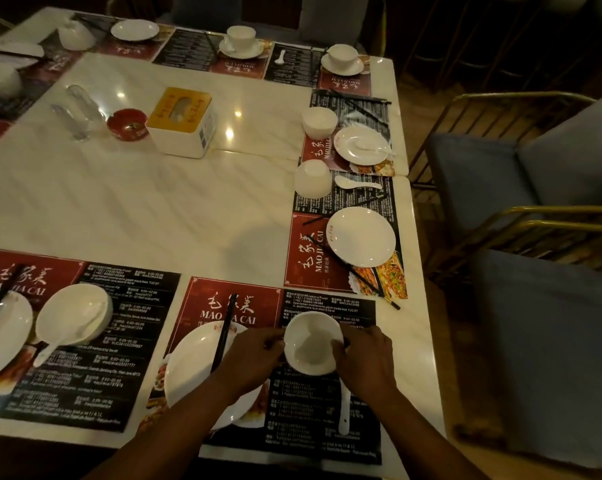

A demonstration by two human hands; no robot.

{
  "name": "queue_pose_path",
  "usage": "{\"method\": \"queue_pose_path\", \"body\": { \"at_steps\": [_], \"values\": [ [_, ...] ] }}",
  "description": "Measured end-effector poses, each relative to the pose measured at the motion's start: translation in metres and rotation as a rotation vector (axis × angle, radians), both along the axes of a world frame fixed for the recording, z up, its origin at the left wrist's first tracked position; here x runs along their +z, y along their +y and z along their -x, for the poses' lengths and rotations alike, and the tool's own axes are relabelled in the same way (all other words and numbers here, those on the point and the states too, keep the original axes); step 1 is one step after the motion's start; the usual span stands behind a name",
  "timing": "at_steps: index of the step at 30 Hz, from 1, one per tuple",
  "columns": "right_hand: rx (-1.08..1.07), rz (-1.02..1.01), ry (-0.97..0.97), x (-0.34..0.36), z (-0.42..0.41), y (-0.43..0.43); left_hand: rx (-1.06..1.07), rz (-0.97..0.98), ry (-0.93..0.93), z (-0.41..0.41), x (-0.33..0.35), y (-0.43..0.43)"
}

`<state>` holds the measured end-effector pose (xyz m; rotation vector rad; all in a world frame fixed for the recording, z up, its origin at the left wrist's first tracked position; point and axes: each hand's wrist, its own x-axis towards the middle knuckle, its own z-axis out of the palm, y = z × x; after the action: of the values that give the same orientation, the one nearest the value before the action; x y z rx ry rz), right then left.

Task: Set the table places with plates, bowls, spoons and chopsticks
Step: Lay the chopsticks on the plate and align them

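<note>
Both hands grip one white bowl point(312, 344) by its rim: the left hand point(254, 358) pinches the left side and the right hand point(365, 358) the right side, with fingers curled on it. The bowl is over the placemat point(327, 434) at the near edge of the table point(154, 202), towards its near right corner. Whether it already rests on the mat I cannot tell.

I think the danger is close to the wrists. The left forearm crosses the plate point(192, 368), so a careless pull could shift it or roll the chopsticks point(225, 334) lying on it. The spoon point(344, 407) lies just beside the right wrist and can be swept towards the near edge. Farther, along the right edge, a loose chopstick point(368, 285) points off its mat and may fall if an arm catches it.
</note>
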<state>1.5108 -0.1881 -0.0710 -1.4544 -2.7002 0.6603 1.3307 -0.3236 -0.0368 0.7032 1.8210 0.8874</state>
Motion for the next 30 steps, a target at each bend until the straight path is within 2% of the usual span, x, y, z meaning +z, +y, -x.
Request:
{"method": "queue_pose_path", "body": {
  "at_steps": [4, 7, 9, 12, 15, 22, 24, 27, 30],
  "values": [
    [-0.052, -0.034, 0.071, 0.002, -0.002, -0.002, -0.075, 0.03, 0.068, 0.007, -0.004, 0.002],
    [-0.226, -0.017, 0.11, 0.009, -0.013, -0.004, -0.099, 0.036, 0.093, 0.009, -0.005, 0.005],
    [-0.277, 0.09, -0.012, 0.009, -0.025, -0.011, -0.105, 0.039, 0.102, 0.011, -0.007, 0.005],
    [-0.216, 0.278, -0.213, 0.006, -0.037, -0.034, -0.101, 0.049, 0.105, 0.011, -0.008, 0.007],
    [-0.171, 0.347, -0.298, 0.001, -0.039, -0.054, -0.1, 0.045, 0.095, 0.012, -0.008, 0.008],
    [-0.457, 0.497, -0.053, 0.008, -0.052, -0.044, -0.098, 0.031, 0.114, 0.02, -0.009, 0.01],
    [-0.547, 0.492, 0.093, 0.024, -0.054, -0.035, -0.061, 0.021, 0.09, 0.021, -0.01, 0.012],
    [-0.523, 0.502, 0.3, 0.054, -0.044, -0.026, -0.027, -0.001, 0.079, 0.022, -0.013, 0.014],
    [-0.387, 0.526, 0.296, 0.067, -0.022, -0.029, -0.029, -0.008, 0.077, 0.02, -0.014, 0.017]
  ]
}}
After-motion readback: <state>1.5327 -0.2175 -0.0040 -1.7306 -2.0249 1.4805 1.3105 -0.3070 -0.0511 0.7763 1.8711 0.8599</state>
